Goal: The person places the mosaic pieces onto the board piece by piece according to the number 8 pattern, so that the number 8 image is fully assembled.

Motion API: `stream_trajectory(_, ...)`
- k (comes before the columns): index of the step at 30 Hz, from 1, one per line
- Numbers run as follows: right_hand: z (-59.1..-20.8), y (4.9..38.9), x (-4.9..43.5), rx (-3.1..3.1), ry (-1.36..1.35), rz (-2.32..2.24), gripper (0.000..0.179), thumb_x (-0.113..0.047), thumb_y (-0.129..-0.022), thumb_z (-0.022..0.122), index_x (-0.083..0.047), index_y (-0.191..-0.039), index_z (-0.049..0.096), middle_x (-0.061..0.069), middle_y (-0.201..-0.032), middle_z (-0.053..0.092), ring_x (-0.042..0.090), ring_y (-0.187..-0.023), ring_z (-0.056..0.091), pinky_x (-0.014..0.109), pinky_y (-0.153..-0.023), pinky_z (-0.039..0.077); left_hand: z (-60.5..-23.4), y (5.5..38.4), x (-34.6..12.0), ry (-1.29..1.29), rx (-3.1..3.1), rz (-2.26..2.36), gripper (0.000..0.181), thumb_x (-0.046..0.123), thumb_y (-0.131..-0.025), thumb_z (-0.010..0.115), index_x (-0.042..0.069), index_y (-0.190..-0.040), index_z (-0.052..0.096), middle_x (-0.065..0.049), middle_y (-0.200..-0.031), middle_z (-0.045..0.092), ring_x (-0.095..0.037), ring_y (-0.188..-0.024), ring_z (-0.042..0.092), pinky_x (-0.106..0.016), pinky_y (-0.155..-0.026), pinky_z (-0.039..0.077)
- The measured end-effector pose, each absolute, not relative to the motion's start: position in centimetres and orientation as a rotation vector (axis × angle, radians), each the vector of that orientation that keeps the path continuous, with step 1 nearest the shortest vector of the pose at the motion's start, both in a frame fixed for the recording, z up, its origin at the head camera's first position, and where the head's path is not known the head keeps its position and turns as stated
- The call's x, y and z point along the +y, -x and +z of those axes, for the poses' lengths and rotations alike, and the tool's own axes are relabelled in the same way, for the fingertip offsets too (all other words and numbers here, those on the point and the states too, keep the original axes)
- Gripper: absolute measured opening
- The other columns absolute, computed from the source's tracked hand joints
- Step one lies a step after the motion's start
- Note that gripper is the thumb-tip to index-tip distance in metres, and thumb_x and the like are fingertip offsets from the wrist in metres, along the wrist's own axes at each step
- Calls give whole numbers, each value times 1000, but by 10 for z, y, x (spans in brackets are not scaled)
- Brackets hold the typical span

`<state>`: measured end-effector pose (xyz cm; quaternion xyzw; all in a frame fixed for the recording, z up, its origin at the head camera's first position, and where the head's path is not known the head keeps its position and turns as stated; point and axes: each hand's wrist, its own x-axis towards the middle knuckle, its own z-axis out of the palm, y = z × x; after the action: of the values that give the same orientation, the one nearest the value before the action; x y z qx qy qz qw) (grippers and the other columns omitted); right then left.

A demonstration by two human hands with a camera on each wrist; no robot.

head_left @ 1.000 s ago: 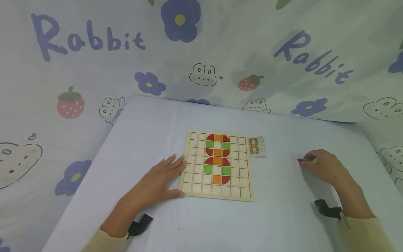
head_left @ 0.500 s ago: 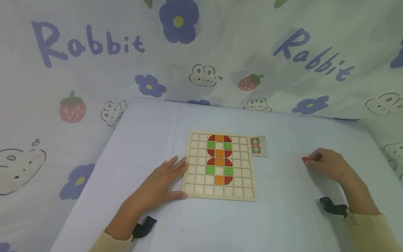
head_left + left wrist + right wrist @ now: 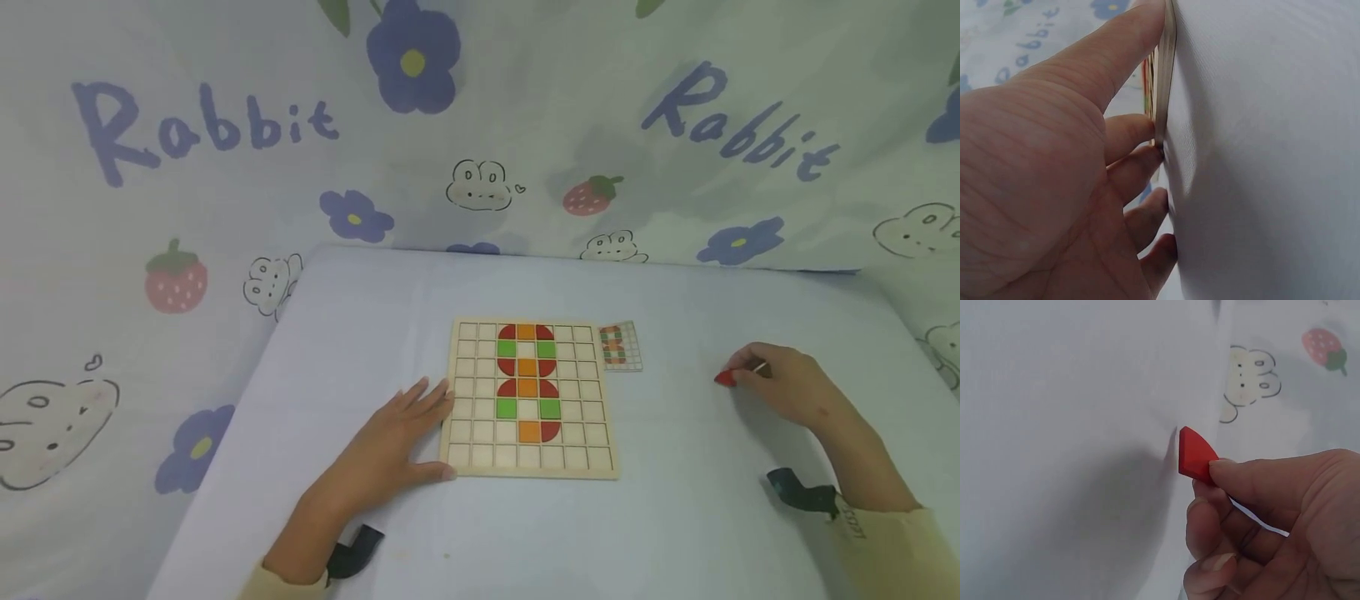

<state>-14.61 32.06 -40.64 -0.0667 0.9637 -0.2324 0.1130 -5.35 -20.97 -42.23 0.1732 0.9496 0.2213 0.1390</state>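
Observation:
A red quarter-circle tile (image 3: 1195,456) is pinched between the thumb and fingers of my right hand (image 3: 783,385), over the right part of the table. My left hand (image 3: 390,446) lies with fingers spread along the left edge of a square wooden grid board (image 3: 611,417). In the left wrist view its thumb and fingertips touch the board's side (image 3: 1165,75). Down the board's middle run red quarter-circle tiles (image 3: 549,431), orange square tiles (image 3: 528,387) and green square tiles (image 3: 550,408). The cell left of the lowest orange tile holds no coloured tile.
A small pattern card (image 3: 621,346) with a grid and coloured shapes lies at the board's upper right. Behind the white table (image 3: 690,500) hangs a cloth (image 3: 517,108) printed with rabbits, flowers and strawberries. A black strap piece sits at each wrist.
The red tile turns a little in my right hand's fingertips, which stay over about the same place. The left hand keeps its place at the board. The whole head view shifts slightly.

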Motion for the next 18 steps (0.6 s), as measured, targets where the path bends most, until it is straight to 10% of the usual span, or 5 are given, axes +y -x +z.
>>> stream_trajectory(18,-370,135,213,2723,671,-856,19,0,-99,64,-13,-108,75,-7,-94,68,17,-89,59,26,-67,54,-420,53,-205,-477,2749,627,99,47,-80,89,14,-161,42,3,-170,26,-26,-160,14,-51,-129,16)
